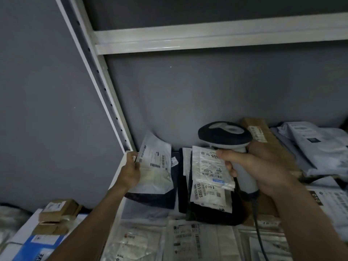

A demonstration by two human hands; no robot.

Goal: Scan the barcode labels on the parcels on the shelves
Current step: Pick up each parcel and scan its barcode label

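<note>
My right hand (pixel 263 166) grips the pale handle of a barcode scanner (pixel 224 135) with a dark head, held over the middle of the shelf. Just below the scanner head stands a dark parcel with white barcode labels (pixel 211 176). At the shelf's left end, my left hand (pixel 131 168) pinches the edge of a white bag parcel (pixel 156 166) and tilts it up, so its barcode label faces me. The scanner's cable (pixel 260 232) hangs down past my right forearm.
Grey bag parcels (pixel 316 146) and a long brown box (pixel 263 136) fill the shelf's right side. Clear-bagged parcels (pixel 188 240) lie along the front. Small brown boxes (pixel 58 210) sit on a blue-white carton at lower left. A white shelf post (pixel 99 87) and upper shelf (pixel 207 40) frame the bay.
</note>
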